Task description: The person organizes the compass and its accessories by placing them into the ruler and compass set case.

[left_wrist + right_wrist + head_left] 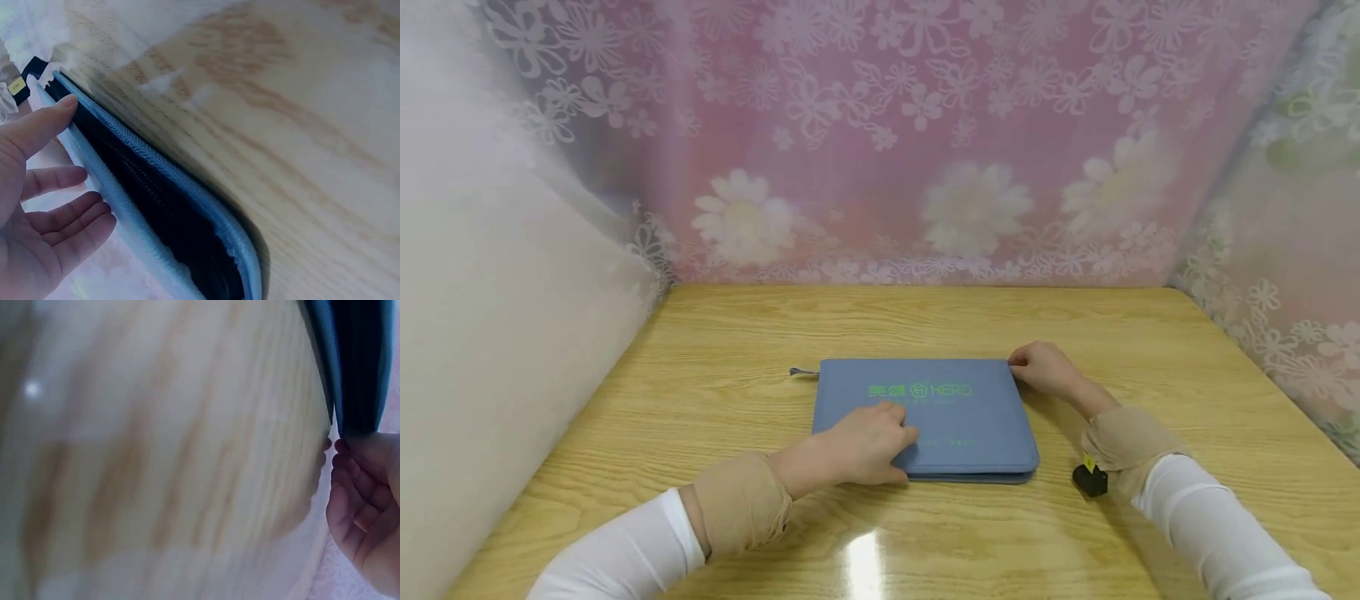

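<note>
A flat blue zippered case (970, 454) with green HERO lettering lies on the table. Along its near side the edge gapes, and the left wrist view shows zipper teeth round a dark interior (144, 181). My left hand (867, 443) is over the near left part of the cover. Its thumb (59, 115) hooks over the cover's edge at the opening, while the other fingers curve against the outside. At the far right corner my right hand (1047, 368) pinches the case's edge with thumb and fingertips (342, 447). Whether a zipper pull sits between them is hidden.
Under the case is a wood-grain table (715, 333). A short dark strap (803, 372) sticks out at the case's far left. A small black object with a yellow tag (1090, 480) is by the right wrist. Floral curtains (865, 167) hang behind the table.
</note>
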Motion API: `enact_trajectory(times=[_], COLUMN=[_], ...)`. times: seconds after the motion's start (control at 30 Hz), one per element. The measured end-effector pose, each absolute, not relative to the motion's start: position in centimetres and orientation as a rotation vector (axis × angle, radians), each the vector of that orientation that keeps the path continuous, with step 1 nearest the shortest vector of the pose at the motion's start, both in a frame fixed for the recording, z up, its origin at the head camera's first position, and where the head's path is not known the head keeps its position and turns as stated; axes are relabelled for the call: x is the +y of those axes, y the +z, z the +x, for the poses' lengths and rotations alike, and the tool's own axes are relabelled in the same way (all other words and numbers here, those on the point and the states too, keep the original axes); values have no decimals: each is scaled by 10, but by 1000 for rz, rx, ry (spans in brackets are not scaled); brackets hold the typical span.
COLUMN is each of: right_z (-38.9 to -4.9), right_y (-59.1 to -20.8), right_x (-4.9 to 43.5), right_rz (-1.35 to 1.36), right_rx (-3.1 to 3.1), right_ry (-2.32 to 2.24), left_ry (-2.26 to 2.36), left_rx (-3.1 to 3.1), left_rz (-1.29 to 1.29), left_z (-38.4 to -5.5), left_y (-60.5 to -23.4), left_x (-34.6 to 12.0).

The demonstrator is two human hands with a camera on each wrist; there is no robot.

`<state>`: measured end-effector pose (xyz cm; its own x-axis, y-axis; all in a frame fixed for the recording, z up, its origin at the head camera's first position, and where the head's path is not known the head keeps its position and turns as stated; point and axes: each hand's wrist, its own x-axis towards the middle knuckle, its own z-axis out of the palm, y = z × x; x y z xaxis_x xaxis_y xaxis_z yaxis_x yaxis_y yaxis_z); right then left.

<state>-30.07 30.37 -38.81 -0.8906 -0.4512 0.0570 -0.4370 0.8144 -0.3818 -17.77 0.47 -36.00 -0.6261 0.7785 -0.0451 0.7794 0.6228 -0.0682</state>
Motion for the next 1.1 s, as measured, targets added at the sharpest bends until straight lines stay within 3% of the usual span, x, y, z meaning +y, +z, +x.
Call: enact_trajectory(times=[0.4,0.9,1.1], right_z=[-289,-271,-269], right_y=[-378,-380,-384], right_x=[314,325,317], right_rz=[-976,-1079,-997], right_rx=[3010,2849,2859], right_ry=[-266,-474,-533], left_ry=[-214,-211,-227], left_rx=[2911,2906,2916], left_rz=[1403,1393,1411], left_z=[-179,-179,-177], left_y=[-361,-364,-366], left_x=[13,12,11])
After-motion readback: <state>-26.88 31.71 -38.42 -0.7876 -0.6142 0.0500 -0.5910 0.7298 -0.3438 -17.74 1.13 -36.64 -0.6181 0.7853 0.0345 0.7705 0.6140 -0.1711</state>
